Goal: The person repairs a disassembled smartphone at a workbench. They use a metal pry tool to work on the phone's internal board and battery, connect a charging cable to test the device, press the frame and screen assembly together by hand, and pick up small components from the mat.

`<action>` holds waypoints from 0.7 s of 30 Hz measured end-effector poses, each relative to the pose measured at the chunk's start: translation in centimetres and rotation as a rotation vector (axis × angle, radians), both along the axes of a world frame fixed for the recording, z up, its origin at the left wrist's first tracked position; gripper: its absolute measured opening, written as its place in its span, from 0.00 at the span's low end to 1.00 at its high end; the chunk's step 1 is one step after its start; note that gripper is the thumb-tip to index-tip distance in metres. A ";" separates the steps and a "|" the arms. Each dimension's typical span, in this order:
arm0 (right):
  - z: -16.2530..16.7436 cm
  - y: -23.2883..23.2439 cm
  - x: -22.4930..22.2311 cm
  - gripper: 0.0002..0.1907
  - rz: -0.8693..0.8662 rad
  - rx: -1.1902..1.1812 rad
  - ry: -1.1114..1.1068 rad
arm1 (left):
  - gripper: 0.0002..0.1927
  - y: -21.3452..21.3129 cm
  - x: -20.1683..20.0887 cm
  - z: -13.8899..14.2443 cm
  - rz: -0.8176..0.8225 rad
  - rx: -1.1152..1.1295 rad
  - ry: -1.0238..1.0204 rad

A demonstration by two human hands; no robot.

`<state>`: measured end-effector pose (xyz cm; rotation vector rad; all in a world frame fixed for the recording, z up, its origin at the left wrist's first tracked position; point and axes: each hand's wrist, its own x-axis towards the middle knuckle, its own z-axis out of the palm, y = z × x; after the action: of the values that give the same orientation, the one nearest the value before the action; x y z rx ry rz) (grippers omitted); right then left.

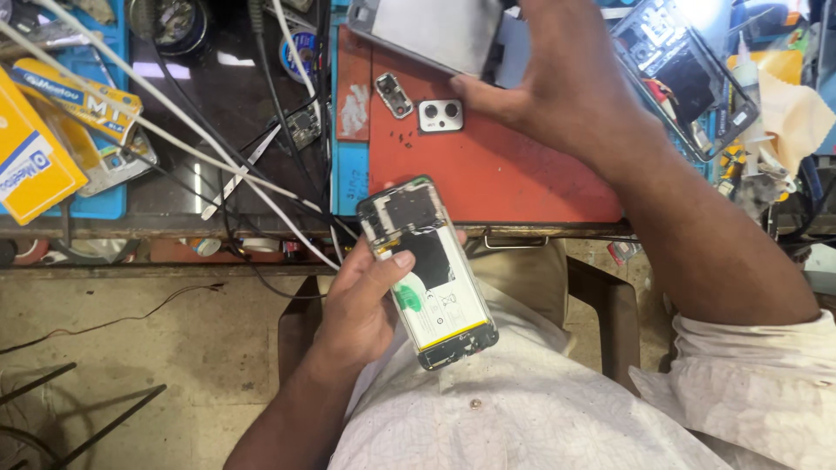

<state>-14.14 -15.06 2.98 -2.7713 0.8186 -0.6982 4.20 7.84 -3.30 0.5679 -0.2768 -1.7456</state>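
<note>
Head view: left hand (361, 305) wraps an opened phone (428, 270) from the side, thumb pressed on its exposed face, fingers behind. Phone is a rounded rectangle, back off, showing a glossy white battery with green mark, a black patch above it, and a dark circuit board at the far end. It is held over the lap, just off the bench edge. Right hand (557, 83) reaches beyond that, thumb and fingers pinching the edge of a flat matte grey back panel (435, 33), lifted above the red mat (488, 165). Just beside the thumb, on the mat, lie two small metal camera bezels (440, 115), one square and shiny, one narrower. Right of the hand rests a black phone frame (684, 74). Left of the held phone, white cables (200, 130) cross dark glass, tweezers (239, 170) among them. Yellow boxes (30, 152) sit farthest left.
</note>
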 end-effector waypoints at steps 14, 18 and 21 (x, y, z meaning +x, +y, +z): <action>5.2 6.9 -4.8 0.41 0.614 0.301 0.336 | 0.31 0.1 -0.5 -2.8 -0.250 0.091 0.383; 5.1 7.2 -4.9 0.42 0.703 0.234 0.328 | 0.33 0.1 -2.1 -2.5 -0.269 -0.029 -0.063; 6.8 7.1 -6.2 0.39 0.574 0.149 0.318 | 0.33 -0.4 -3.0 -1.5 -0.204 -0.032 -0.184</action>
<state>-20.33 -8.00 9.78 -2.7960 0.0789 -0.0920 1.22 7.49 -4.78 0.6986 -0.5062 -1.8835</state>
